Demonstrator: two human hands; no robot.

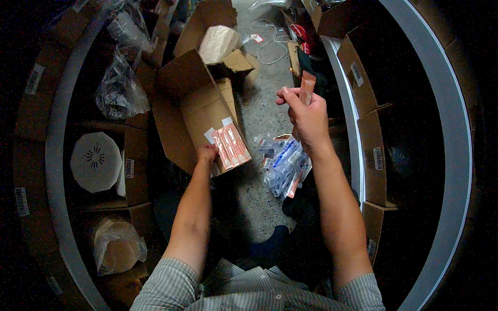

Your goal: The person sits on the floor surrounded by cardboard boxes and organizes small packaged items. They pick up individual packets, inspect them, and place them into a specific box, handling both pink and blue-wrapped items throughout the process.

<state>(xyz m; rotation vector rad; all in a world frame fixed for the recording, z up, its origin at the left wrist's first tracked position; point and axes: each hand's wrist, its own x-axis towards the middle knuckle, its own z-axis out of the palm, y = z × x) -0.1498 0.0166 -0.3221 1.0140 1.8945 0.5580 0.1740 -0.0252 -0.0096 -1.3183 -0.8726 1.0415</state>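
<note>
In the head view my right hand [309, 112] is raised over the floor, closed on a narrow orange-pink packet [307, 87] that sticks up past the knuckles. My left hand [207, 152] is at the near end of an open cardboard box [194, 109], beside several pink packets in clear wrap [229, 145] lying side by side in it. Its fingertips touch or nearly touch the leftmost packet; whether they grip it or the box cannot be told. Below my right hand, a heap of clear plastic packets [286, 167], some with blue or pink parts, lies low near the floor.
Shelves with labelled cardboard boxes [371, 155] flank both sides. On the left are a white octagonal item [96, 162] and clear plastic bags [122, 85]. Ahead, a pale wrapped bundle [220, 43] sits in another box, and a white cord [268, 58] lies on the concrete floor [264, 89].
</note>
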